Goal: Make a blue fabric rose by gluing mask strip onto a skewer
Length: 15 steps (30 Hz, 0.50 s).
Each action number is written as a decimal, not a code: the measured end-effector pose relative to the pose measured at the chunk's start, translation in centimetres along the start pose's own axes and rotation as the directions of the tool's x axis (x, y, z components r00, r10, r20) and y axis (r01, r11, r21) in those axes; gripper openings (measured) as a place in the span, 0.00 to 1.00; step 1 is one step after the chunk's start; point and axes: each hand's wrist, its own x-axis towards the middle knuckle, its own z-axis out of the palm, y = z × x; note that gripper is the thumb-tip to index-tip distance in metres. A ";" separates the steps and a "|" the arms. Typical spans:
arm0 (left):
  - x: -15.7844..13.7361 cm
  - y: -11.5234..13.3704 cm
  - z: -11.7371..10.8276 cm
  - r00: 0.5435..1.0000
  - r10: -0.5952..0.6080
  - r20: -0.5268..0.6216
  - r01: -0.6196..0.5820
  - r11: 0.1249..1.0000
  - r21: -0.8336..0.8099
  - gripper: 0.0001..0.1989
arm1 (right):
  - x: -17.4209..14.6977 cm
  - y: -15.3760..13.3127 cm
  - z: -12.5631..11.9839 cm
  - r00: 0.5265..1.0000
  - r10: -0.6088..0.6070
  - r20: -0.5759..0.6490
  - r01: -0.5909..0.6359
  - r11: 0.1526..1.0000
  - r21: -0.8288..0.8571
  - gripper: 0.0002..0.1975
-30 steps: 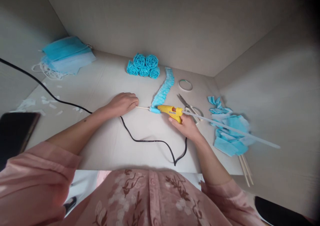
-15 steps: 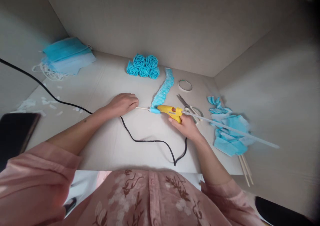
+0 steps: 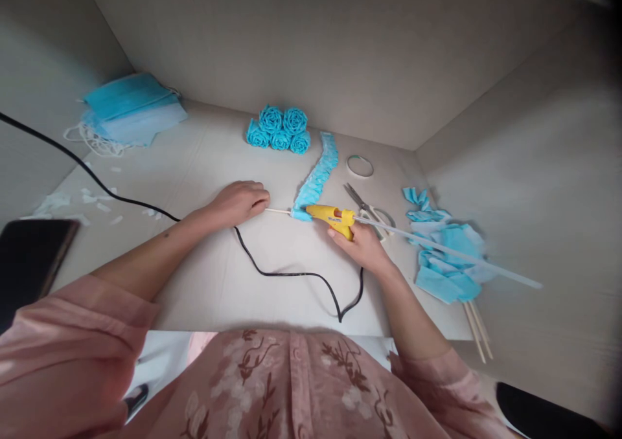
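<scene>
My left hand (image 3: 239, 204) is closed on a thin wooden stick (image 3: 278, 211). The stick's far end is wrapped in the near end of a pleated blue strip (image 3: 315, 177), which stretches away across the table. In my right hand (image 3: 365, 245) is a yellow glue gun (image 3: 333, 216), its nozzle at the wrapped end; whether it touches cannot be made out. A long translucent glue stick (image 3: 447, 251) sticks out from the back of the gun. Scissors (image 3: 362, 199) with pale handles lie just beyond my right hand, beside a white ring (image 3: 360, 166).
Several rolled blue flowers (image 3: 279, 128) are stacked at the back. Face masks (image 3: 131, 105) lie at the back left, white scraps (image 3: 56, 202) and a dark phone-like slab (image 3: 36, 258) at the left. A black cord (image 3: 286, 274) crosses the table. Blue pieces (image 3: 449, 258) and sticks (image 3: 479, 332) lie right.
</scene>
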 end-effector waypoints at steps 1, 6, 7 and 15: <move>0.0 0.0 0.0 1.000 0.001 -0.003 -0.001 1.000 -0.003 0.15 | 0.0 0.1 0.0 1.000 -0.004 -0.001 0.004 1.000 0.002 0.17; 0.0 0.0 0.0 1.000 -0.001 0.000 0.002 1.000 -0.016 0.13 | 0.0 0.2 0.1 1.000 0.021 0.011 -0.021 1.000 -0.008 0.19; 0.0 0.0 0.0 1.000 -0.005 0.003 0.005 1.000 -0.019 0.13 | 0.0 0.1 0.0 1.000 0.024 0.015 -0.024 1.000 -0.008 0.18; 0.0 0.3 -0.2 0.999 -0.031 0.015 0.032 0.997 -0.070 0.10 | 0.0 -0.1 -0.1 1.000 0.011 0.005 -0.011 1.000 -0.012 0.16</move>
